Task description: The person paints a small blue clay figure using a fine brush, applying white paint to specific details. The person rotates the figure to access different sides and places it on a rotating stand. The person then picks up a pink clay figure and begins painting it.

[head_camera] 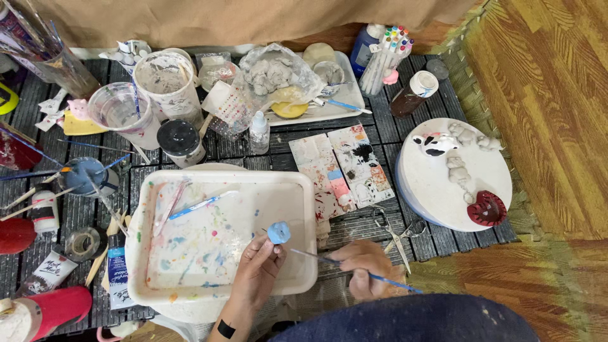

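My left hand (258,269) pinches a small light-blue painted clay piece (278,232) and holds it up over the right part of a white paint-stained tray (190,183). Just right of it, my right hand (364,266) grips a thin blue-handled paintbrush (335,261). Its tip points left toward the blue piece and stops a little short of it. A second blue brush (196,206) lies inside the tray.
A round white board (453,190) at right carries small clay figures and a red piece. Scissors (392,231) lie beside my right hand. Paint-smeared palette tiles (342,168), water cups, jars, paint tubes, markers and a bag of grey clay crowd the dark slatted surface behind.
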